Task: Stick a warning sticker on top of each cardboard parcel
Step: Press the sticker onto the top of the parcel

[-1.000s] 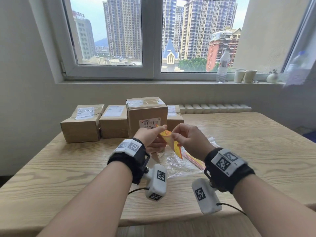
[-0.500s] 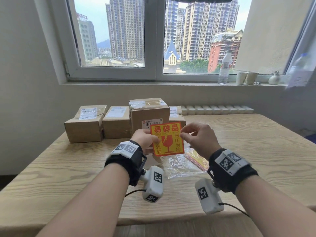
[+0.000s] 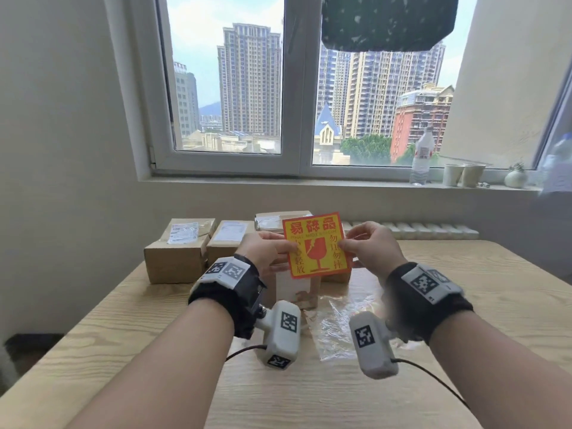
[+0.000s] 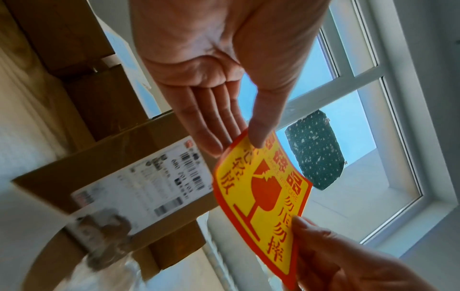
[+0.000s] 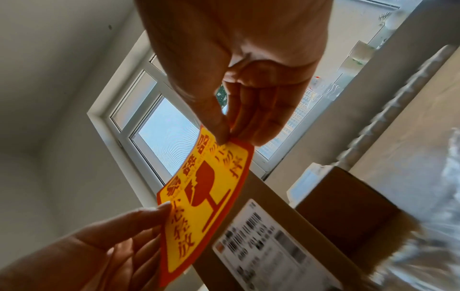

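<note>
While the far-left parcel (image 3: 178, 252) and the one just beside it (image 3: 227, 243) sit in a row at the back of the wooden counter (image 3: 123, 335), both with white shipping labels on top, we've got the sticker up in the air in front of us. Our left hand (image 3: 266, 250) has a grip on its left edge, thumb on the printed face and fingers flat behind it. The warning sticker (image 3: 317, 244) itself is yellow with a red border and a broken-glass symbol (printed side facing us, tilted slightly), and it hangs clear above the counter, in front of the taller middle parcel (image 3: 294, 283), touching none of the boxes as far as we can tell. Our right hand (image 3: 368, 246) pinches the right edge between thumb and fingertips. Below it a crinkly clear plastic bag (image 3: 337, 323) lies on the counter. Further right, on the windowsill (image 3: 340, 182), stand a water bottle (image 3: 421, 156), two paper cups (image 3: 462, 174) and a little round vase (image 3: 515, 178).
</note>
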Action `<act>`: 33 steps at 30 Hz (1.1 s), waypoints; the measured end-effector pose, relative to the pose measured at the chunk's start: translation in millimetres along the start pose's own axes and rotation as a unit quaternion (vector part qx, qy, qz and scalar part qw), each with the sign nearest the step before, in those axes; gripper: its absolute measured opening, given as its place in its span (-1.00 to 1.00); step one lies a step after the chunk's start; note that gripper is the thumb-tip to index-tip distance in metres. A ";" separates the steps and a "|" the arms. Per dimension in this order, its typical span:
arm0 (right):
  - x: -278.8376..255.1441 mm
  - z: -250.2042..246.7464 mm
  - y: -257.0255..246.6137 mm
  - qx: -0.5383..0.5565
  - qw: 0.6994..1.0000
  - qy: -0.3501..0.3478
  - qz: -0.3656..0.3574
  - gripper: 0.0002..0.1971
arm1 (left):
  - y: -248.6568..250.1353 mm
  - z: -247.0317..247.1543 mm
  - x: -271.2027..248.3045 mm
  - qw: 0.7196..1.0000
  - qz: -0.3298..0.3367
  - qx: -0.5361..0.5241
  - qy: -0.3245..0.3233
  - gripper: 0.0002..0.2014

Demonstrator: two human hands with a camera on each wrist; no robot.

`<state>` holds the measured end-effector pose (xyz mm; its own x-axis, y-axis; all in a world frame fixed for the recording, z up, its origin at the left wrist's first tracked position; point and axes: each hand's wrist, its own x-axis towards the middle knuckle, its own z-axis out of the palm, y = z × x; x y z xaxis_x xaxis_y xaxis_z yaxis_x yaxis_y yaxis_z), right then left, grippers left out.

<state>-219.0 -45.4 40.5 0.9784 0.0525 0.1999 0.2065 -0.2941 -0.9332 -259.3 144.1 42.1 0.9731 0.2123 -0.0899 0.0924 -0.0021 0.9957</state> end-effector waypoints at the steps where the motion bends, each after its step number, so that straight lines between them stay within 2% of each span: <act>1: 7.1 1.7 -7.2 0.005 1.000 0.000 0.000 -0.85 | 6.7 -3.5 2.9 1.000 0.007 -0.007 0.011 -0.85; 8: 60.5 23.9 -47.7 -0.020 0.999 -0.023 -0.028 -0.88 | 43.8 -19.2 43.2 0.998 0.023 0.016 0.064 -0.92; 15: 102.5 39.8 -49.4 -0.048 0.998 -0.031 -0.004 -0.88 | 61.5 -27.3 75.2 0.993 0.022 0.036 0.109 -0.87; 18: 111.4 43.3 -43.2 -0.068 0.997 -0.031 0.003 -0.86 | 60.2 -28.0 85.9 0.990 0.022 0.064 0.126 -0.77; 24: 118.5 51.4 -27.7 -0.085 0.996 -0.036 0.010 -0.85 | 44.5 -29.2 96.5 0.986 0.008 0.106 0.131 -0.78; 30: 116.7 55.0 -24.1 -0.087 0.995 -0.038 0.019 -0.97 | 39.9 -29.7 98.0 0.982 0.016 0.108 0.152 -0.81; 33: 118.4 57.7 -21.6 -0.108 0.993 -0.037 0.012 -0.92 | 38.1 -30.4 97.8 0.979 0.017 0.118 0.164 -0.82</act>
<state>-107.1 22.3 67.2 0.9829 0.1101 0.1478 0.1831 -0.4942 -0.8499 -167.0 194.4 71.8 0.8595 0.5111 -0.0065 0.1453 -0.2321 0.9618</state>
